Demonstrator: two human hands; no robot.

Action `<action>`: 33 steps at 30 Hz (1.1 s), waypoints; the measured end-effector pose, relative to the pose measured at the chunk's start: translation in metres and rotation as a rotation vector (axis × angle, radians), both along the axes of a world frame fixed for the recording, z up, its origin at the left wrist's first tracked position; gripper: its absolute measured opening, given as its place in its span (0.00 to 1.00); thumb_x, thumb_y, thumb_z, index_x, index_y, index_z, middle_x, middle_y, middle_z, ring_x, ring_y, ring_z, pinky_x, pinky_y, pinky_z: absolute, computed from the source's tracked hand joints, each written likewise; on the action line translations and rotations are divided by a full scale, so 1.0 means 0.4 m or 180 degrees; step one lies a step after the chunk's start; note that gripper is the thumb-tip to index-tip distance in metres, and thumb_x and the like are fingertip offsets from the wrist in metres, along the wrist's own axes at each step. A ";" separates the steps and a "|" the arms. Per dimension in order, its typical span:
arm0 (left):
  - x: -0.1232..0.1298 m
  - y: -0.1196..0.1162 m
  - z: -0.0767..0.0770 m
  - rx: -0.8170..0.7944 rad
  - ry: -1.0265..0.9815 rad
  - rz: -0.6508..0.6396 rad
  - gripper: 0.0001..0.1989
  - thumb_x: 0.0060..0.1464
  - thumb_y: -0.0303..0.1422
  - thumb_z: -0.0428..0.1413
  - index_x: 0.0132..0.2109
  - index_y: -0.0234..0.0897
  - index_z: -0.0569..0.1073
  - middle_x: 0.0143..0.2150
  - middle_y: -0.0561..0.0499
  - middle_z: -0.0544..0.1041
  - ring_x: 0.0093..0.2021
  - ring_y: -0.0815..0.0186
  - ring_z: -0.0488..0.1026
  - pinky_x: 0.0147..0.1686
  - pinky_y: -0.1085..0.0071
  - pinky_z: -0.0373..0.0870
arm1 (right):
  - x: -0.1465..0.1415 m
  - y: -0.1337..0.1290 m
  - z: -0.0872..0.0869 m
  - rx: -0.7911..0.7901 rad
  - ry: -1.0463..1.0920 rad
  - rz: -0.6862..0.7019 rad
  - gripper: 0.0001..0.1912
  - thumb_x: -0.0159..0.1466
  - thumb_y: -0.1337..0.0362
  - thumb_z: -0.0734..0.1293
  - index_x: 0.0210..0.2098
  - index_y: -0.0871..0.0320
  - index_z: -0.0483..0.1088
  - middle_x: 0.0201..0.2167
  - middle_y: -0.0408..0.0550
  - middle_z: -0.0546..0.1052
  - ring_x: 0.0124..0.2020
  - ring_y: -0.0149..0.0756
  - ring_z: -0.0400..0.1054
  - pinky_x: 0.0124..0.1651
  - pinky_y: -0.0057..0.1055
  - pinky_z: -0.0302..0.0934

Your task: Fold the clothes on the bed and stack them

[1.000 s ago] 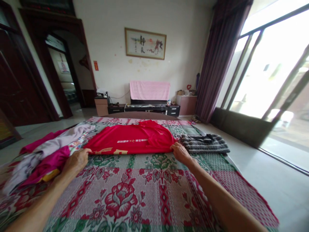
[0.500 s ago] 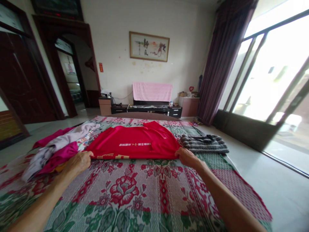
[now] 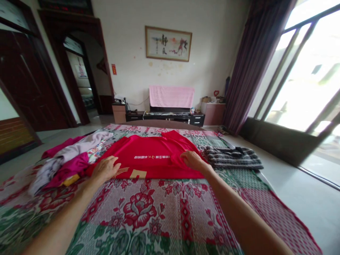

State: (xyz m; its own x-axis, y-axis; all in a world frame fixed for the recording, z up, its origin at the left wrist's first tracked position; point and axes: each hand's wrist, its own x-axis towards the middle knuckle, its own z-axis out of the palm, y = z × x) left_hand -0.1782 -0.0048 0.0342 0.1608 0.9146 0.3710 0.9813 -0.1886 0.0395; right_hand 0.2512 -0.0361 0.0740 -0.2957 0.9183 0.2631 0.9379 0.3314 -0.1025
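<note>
A red shirt [image 3: 148,152] with white lettering and gold print lies folded over on a table with a flowered cover [image 3: 159,226]. On the shirt's left part, near the gold print, is my left hand [image 3: 106,168], its fingers apart and holding nothing. My right hand [image 3: 191,160] is over the shirt's right part, fingers bent down towards the red cloth; whether they pinch any of it cannot be made out.
A heap of pink and pale clothes [image 3: 66,159] lies on the table's left side. Right of the shirt is a folded black-and-white knitted garment [image 3: 233,158]. Behind the table stand a low black cabinet [image 3: 196,120] and a screen under a pink cloth [image 3: 171,96].
Both hands have let go of the shirt's near corners and moved inward over it. The near edge now lies flat. The view has shifted slightly.
</note>
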 end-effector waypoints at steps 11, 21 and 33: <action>0.068 -0.035 -0.045 -0.0531 -0.0127 0.0482 0.28 0.61 0.41 0.41 0.63 0.31 0.63 0.66 0.38 0.59 0.66 0.51 0.54 0.59 0.52 0.57 | -0.059 0.103 -0.102 0.0088 0.0173 -0.0583 0.19 0.62 0.70 0.58 0.51 0.59 0.70 0.45 0.56 0.73 0.45 0.38 0.67 0.45 0.29 0.58; 0.070 -0.040 -0.037 -0.0577 -0.0165 0.0466 0.28 0.61 0.41 0.42 0.63 0.33 0.62 0.67 0.38 0.57 0.66 0.50 0.52 0.59 0.50 0.56 | -0.064 0.111 -0.102 0.0310 0.0558 -0.0806 0.15 0.65 0.66 0.57 0.43 0.58 0.74 0.42 0.53 0.73 0.42 0.37 0.67 0.42 0.28 0.58; 0.043 -0.011 -0.067 -0.0611 0.0102 0.0434 0.29 0.60 0.43 0.38 0.63 0.33 0.61 0.67 0.39 0.58 0.66 0.50 0.53 0.57 0.48 0.57 | -0.128 0.063 -0.099 -0.0107 0.0498 -0.0603 0.22 0.66 0.60 0.56 0.59 0.56 0.60 0.59 0.54 0.66 0.57 0.44 0.58 0.53 0.40 0.55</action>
State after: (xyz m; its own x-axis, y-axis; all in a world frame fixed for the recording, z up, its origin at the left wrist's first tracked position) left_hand -0.1612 -0.0093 0.0074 0.0399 0.9820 0.1848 0.9985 -0.0463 0.0303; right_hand 0.2000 -0.0108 0.0343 -0.0756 0.9625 0.2604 0.9547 0.1452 -0.2596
